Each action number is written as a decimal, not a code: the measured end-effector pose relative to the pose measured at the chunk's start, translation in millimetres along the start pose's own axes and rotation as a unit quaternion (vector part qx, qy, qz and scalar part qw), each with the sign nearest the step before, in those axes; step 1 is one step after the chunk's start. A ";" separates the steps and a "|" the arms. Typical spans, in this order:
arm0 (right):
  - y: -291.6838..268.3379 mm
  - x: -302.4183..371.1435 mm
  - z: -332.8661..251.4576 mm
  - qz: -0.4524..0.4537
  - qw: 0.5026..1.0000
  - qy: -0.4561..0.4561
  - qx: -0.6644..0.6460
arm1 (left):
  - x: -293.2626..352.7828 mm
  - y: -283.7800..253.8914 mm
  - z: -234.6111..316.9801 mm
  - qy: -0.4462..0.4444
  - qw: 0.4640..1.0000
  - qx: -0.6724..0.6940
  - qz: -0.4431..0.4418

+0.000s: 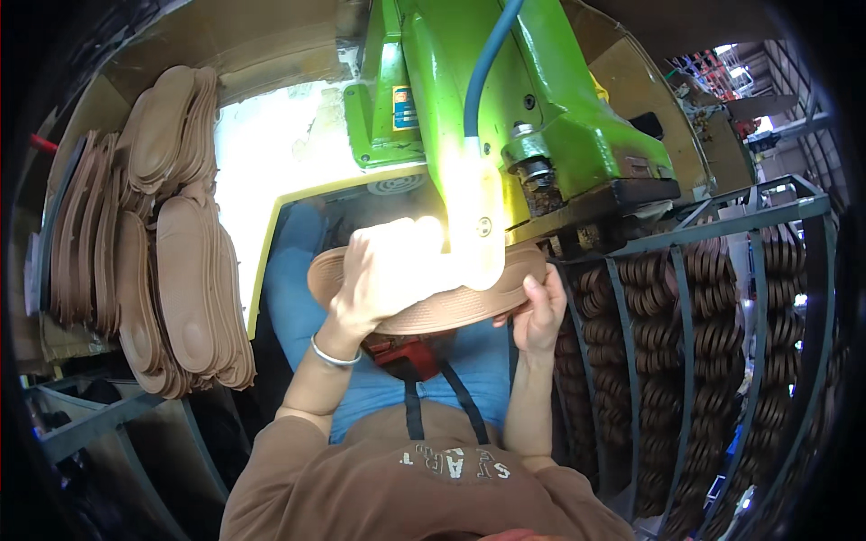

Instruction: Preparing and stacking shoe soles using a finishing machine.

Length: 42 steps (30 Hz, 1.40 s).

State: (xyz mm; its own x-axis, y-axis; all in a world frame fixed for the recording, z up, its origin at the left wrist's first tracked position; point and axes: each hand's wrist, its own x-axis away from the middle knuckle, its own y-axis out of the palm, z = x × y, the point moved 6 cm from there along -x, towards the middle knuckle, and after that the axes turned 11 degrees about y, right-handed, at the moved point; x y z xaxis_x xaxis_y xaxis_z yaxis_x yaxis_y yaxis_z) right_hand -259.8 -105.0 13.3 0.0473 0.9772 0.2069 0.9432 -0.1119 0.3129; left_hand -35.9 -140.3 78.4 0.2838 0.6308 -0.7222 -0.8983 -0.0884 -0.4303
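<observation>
A brown shoe sole [442, 313] with a textured surface lies crosswise in front of me, under the head of a green machine [577, 117]. My left hand [388, 275] is bent over its left half with the fingers curled, and glare from a bright lamp [485, 221] washes out the fingertips. At the sole's right end, my right hand [539, 311] grips the rim, thumb on top and fingers beneath. The lamp's head covers part of the sole between my hands. Where the sole meets the machine is hidden.
Stacks of brown soles [189, 298] stand on the left, with more soles on edge [86, 234] beside them. A yellow-edged opening [263, 261] borders the white tabletop [257, 144]. On my right, a metal rack [762, 209] holds many soles in rows. Another metal frame [90, 431] is at lower left.
</observation>
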 end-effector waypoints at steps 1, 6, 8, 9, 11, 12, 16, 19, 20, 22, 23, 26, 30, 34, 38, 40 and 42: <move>4.7 1.4 2.0 -0.002 1.000 0.010 0.004 | 1.5 -4.7 0.5 -0.034 0.999 0.013 -0.019; 32.1 4.9 19.1 -0.077 0.995 0.065 -0.024 | 32.0 -23.9 -3.9 -0.100 0.995 -0.030 -0.002; 45.0 5.4 21.5 -0.093 0.993 0.068 -0.023 | 43.1 -35.7 2.8 -0.126 0.989 -0.069 0.038; 51.7 6.2 21.9 -0.108 0.992 0.069 -0.023 | 51.1 -41.3 5.2 -0.160 0.984 -0.066 0.051; 61.2 5.2 26.3 -0.142 0.987 0.080 0.001 | 69.5 -46.8 10.6 -0.195 0.973 -0.090 0.079; 65.8 3.4 25.5 -0.158 0.984 0.081 0.015 | 79.2 -49.8 14.0 -0.228 0.962 -0.111 0.106; 46.6 -0.4 21.0 -0.198 0.968 0.121 0.092 | 123.4 -50.2 17.9 -0.266 0.942 -0.002 0.203; -14.8 0.6 -9.0 -0.088 0.982 0.115 0.125 | 160.5 -117.0 22.1 -0.285 0.886 -0.322 0.171; -47.1 3.1 -23.7 -0.011 0.989 0.100 0.104 | 175.6 -138.0 21.3 -0.327 0.821 -0.448 0.140; -107.4 9.4 -58.0 0.098 0.993 0.041 0.044 | 198.3 -168.0 16.2 -0.346 0.719 -0.601 0.028; -127.2 13.2 -73.5 0.134 0.991 0.004 0.004 | 197.9 -164.4 17.9 -0.336 0.724 -0.602 0.028; -150.6 -5.7 -85.0 0.129 0.983 -0.083 -0.104 | 195.3 -161.0 17.3 -0.354 0.691 -0.630 -0.008; -122.3 -97.6 -75.3 0.071 0.969 -0.141 -0.188 | 210.1 -166.5 17.0 -0.391 0.622 -0.678 -0.015; -127.4 -187.3 -58.1 0.117 0.955 -0.140 -0.232 | 232.0 -158.9 -5.6 -0.416 0.689 -0.591 0.052; -113.5 -190.0 -5.9 0.187 0.963 -0.020 -0.191 | 213.9 -179.8 16.5 -0.367 0.726 -0.567 0.131; -111.9 -157.7 12.0 0.139 0.981 -0.019 -0.132 | 189.2 -181.9 32.0 -0.310 0.788 -0.497 0.190; -78.3 -126.5 43.9 0.004 1.000 0.013 -0.016 | 155.1 -180.0 62.9 -0.276 0.822 -0.468 0.168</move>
State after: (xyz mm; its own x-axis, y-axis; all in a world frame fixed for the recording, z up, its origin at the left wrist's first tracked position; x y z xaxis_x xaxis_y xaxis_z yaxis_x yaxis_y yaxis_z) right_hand -325.2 -211.9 -78.1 0.0447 0.9712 0.2339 0.9315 -0.1252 0.3416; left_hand 148.7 21.9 77.9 -0.3562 0.6801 -0.6407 -0.1687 -0.7213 -0.6718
